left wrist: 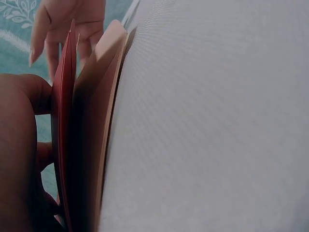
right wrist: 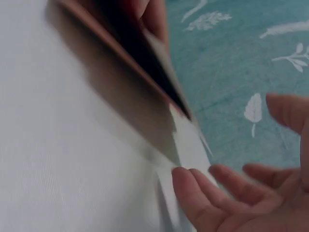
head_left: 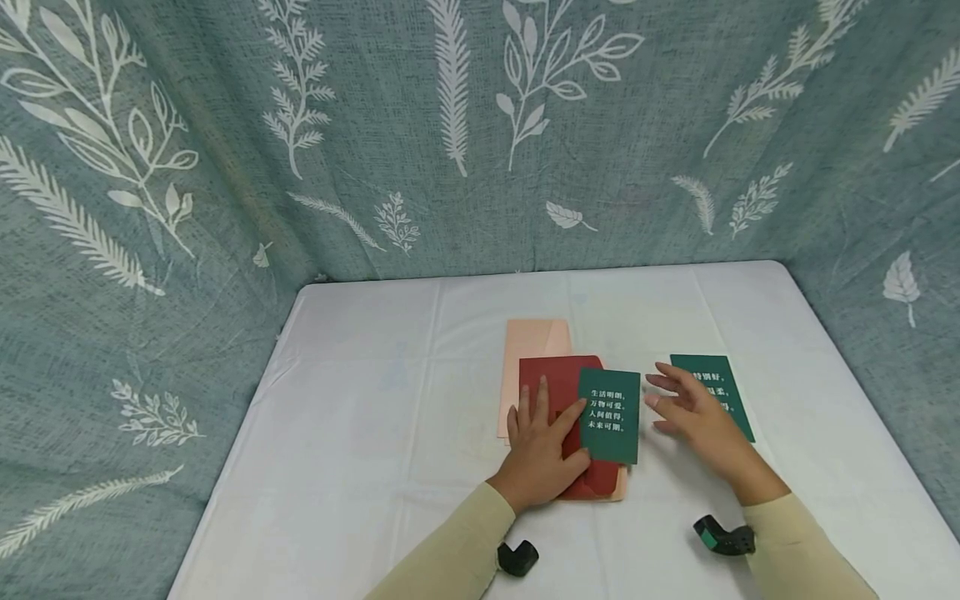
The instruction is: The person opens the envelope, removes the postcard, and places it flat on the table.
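My left hand [head_left: 538, 454] rests with spread fingers on a red envelope [head_left: 551, 371]. Its thumb and index fingertip are at the left edge of a green card [head_left: 609, 425] with white lettering, which overlaps the envelope's right side. In the left wrist view the red envelope [left wrist: 63, 111] stands slightly apart from the pink envelope [left wrist: 113, 53] beneath it. Just right of the card, my right hand [head_left: 693, 421] has its fingers extended and holds nothing. Those fingers also show loosely spread in the right wrist view, below the envelopes' edge.
A second green card [head_left: 731, 387] lies at the right, partly hidden behind the right hand. Pale pink envelopes [head_left: 528, 337] stick out behind and below the red one. A white cloth [head_left: 375, 417] covers the table, and leaf-patterned curtains [head_left: 405, 125] hang around its back and sides.
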`<state>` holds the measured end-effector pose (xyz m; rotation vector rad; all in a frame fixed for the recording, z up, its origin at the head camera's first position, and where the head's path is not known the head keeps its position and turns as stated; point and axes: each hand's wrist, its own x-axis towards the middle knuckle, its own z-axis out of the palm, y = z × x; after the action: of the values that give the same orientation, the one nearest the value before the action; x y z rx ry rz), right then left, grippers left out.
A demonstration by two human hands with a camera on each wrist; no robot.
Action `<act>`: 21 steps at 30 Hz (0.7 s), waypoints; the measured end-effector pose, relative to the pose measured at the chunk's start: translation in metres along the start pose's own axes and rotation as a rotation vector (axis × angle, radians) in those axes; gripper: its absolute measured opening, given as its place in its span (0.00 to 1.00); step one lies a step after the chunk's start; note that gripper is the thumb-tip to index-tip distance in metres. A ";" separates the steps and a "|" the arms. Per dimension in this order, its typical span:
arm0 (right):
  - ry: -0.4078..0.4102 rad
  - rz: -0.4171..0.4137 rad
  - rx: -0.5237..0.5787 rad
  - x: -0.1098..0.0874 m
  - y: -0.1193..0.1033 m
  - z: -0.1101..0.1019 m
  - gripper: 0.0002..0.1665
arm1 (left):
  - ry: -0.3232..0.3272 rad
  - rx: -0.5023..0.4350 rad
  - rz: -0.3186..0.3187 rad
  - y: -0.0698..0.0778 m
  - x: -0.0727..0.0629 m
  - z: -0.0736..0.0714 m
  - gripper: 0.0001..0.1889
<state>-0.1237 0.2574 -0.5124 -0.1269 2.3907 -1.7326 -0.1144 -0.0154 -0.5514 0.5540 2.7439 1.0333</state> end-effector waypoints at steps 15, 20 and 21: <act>-0.017 0.232 0.390 0.011 0.014 0.022 0.41 | -0.007 0.003 -0.003 0.000 0.000 -0.001 0.39; -0.013 0.236 0.403 0.013 0.015 0.029 0.39 | -0.011 0.005 -0.002 0.001 -0.001 -0.001 0.39; -0.011 0.237 0.402 0.013 0.015 0.030 0.38 | -0.011 0.007 -0.001 0.001 -0.001 -0.001 0.39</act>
<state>-0.1298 0.2323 -0.5369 0.1934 1.9067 -2.0359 -0.1137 -0.0161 -0.5498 0.5579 2.7396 1.0177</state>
